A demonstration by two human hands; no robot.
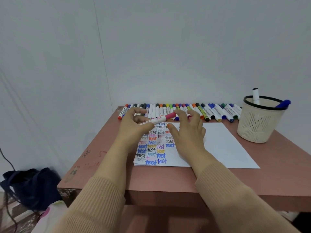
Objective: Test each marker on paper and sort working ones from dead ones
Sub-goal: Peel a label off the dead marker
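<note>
The pink marker (158, 118), likely light, stiff and slick, hangs over the paper's (218, 145) 10 o'clock corner, pinched by its white barrel in the left hand (134, 125), while the right hand (186, 132), fingers spread and holding nothing, waits at the cap end, at the marker's 3 o'clock.

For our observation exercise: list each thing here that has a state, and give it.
pink marker, capped, gripped by left hand
right hand, open, beside the cap
paper, left part filled with "test" words
row of markers, capped, lying flat
basket, upright, holding two markers
</note>
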